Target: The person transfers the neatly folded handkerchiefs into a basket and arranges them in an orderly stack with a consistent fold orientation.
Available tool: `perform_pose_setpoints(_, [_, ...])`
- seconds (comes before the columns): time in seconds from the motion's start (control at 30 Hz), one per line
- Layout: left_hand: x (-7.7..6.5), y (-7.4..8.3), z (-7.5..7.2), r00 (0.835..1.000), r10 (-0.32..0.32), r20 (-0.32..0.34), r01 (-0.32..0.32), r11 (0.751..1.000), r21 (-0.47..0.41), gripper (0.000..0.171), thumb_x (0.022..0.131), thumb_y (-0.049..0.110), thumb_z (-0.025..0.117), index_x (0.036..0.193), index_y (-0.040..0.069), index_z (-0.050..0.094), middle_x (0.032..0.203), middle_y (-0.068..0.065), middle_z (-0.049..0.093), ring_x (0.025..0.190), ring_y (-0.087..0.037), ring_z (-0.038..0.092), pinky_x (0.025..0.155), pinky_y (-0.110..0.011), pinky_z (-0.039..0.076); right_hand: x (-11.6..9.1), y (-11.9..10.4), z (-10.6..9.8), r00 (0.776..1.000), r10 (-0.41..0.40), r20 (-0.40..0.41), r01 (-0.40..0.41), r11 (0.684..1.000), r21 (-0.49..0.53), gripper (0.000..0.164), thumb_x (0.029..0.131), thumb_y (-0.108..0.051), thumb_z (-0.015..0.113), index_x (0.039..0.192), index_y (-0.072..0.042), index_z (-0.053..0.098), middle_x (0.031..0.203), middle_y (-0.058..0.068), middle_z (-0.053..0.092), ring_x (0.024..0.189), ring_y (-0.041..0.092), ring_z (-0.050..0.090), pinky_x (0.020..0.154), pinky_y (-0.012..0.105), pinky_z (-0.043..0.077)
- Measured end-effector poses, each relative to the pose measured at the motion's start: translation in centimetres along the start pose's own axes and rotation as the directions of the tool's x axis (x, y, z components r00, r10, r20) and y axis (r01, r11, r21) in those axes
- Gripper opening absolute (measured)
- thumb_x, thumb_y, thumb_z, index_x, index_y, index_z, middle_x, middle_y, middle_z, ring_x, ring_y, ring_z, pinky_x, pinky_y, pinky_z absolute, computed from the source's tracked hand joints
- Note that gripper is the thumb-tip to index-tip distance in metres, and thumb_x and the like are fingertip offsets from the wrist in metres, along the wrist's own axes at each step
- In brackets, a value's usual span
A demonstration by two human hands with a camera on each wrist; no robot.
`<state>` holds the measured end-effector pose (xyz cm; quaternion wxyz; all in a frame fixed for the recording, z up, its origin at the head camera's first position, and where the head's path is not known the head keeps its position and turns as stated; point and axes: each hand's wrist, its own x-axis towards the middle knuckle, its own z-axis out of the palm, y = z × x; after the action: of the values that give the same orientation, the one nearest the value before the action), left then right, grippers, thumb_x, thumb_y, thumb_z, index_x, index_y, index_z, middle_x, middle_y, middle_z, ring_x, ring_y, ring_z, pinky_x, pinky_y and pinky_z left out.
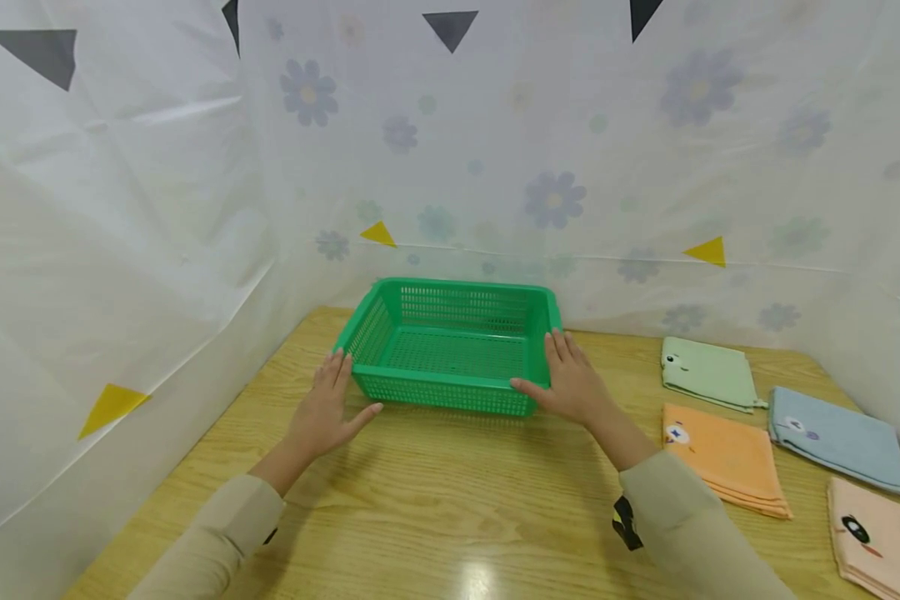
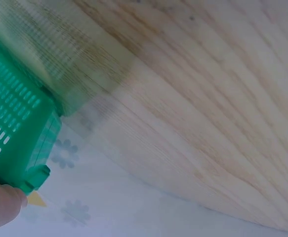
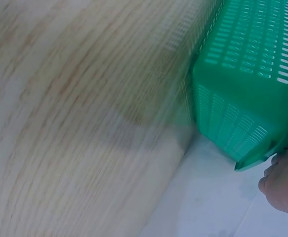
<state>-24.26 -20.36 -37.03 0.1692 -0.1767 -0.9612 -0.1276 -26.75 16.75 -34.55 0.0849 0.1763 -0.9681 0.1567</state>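
A green plastic basket (image 1: 450,379) with slotted walls stands upright near the back of the wooden table, nothing inside it. At its left front corner my left hand (image 1: 326,421) touches the rim with straight fingers, the thumb held apart in front of the wall. My right hand (image 1: 573,383) rests on the right front corner, fingers laid along the side rim and thumb on the front rim. The left wrist view catches the basket's corner (image 2: 22,143) with fingertips (image 2: 8,200) at the rim. In the right wrist view, fingers (image 3: 282,182) lie against the basket's (image 3: 242,84) rim.
Folded cloths lie on the table's right side: a green one (image 1: 708,373), an orange one (image 1: 723,458), a blue one (image 1: 840,437) and a pink one (image 1: 885,537). White sheeting (image 1: 450,167) with flowers and triangles hangs behind the table (image 1: 435,500) and along its sides.
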Motion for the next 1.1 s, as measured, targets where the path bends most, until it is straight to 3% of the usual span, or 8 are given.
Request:
perform_pose_setpoints(0.5, [0.0, 0.2, -0.1, 1.000, -0.004, 0.004, 0.004, 1.000, -0.007, 0.090, 0.085, 0.046, 0.060, 0.142, -0.013, 0.021, 0.150, -0.030, 0.017, 0.140, -0.043, 0.014, 0.113, -0.053, 0.019, 0.5, 0.5, -0.1, 0.990, 0.105, 0.093, -0.112, 0.991, 0.069, 0.111, 0.083, -0.070, 0.044, 0.143, 0.014, 0.003, 0.151, 0.032, -0.001, 0.140, 0.046, 0.000, 0.114, 0.056, 0.007])
perform_pose_setpoints(1.1, [0.0, 1.5, -0.3, 1.000, 0.005, 0.014, -0.005, 1.000, 0.001, 0.091, 0.085, 0.046, 0.060, 0.142, -0.012, 0.022, 0.150, -0.029, 0.017, 0.140, -0.043, 0.016, 0.106, -0.058, 0.029, -0.4, 1.3, -0.9, 0.990, 0.103, 0.097, -0.108, 0.993, 0.051, 0.111, 0.083, -0.071, 0.042, 0.142, 0.016, 0.008, 0.150, 0.034, 0.008, 0.140, 0.047, 0.007, 0.114, 0.055, 0.009])
